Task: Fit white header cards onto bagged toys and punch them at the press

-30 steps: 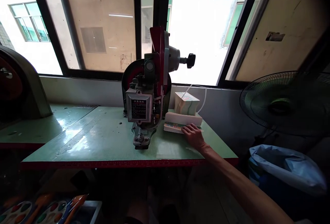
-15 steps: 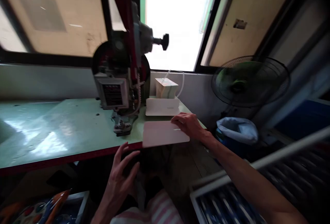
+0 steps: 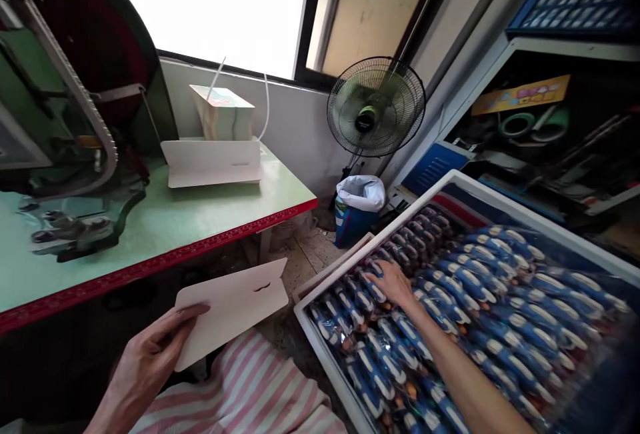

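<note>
My left hand (image 3: 150, 354) holds a white card (image 3: 235, 304) with a small slot, low over my striped lap. My right hand (image 3: 390, 284) reaches into a white tray (image 3: 320, 344) on my right, its fingers curled down on one of several blue wrapped packs (image 3: 370, 287). On the green table (image 3: 150, 227) lies a stack of white cards (image 3: 215, 164) with a block of printed cards (image 3: 225, 114) behind it. A green and red press machine (image 3: 65, 114) stands at the left.
A standing fan (image 3: 375, 107) is by the wall under the window. A blue bin with a white bag (image 3: 357, 204) sits on the floor beside the table. Shelves (image 3: 550, 114) with tape rolls and boxes rise behind the tray at right.
The view has swung right and down. The white card passed from my right hand to my left hand. My right hand left the table and went to the tray of blue packs.
</note>
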A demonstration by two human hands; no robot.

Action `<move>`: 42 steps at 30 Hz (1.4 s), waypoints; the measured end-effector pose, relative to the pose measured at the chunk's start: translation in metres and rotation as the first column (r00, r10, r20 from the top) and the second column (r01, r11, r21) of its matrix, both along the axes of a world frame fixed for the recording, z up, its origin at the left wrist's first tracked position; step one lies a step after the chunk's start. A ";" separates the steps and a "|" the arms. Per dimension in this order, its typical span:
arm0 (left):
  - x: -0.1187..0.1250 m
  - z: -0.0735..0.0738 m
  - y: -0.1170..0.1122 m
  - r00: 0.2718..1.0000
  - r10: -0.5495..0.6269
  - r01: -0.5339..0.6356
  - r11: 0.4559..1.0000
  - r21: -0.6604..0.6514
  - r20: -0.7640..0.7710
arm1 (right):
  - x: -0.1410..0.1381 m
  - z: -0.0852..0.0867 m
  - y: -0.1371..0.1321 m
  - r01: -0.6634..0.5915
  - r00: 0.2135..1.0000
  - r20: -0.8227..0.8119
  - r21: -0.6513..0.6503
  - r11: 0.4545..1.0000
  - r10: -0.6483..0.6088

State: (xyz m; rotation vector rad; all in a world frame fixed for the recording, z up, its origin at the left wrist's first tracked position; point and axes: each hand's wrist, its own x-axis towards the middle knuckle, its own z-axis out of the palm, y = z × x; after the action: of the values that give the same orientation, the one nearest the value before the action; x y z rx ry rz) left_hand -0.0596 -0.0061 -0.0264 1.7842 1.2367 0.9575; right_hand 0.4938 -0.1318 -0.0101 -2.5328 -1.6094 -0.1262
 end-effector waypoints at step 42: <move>0.005 0.031 -0.036 0.960 0.116 -0.091 0.990 -0.109 0.255 | -0.257 0.092 0.112 -0.006 0.043 -0.872 0.488 0.873 0.488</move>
State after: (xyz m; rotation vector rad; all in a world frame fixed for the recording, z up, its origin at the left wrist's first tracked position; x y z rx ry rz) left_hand -0.0548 -0.0424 0.0042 1.4771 1.1953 1.1331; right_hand 0.2365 -0.0197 0.0815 -1.1984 -1.1028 1.0573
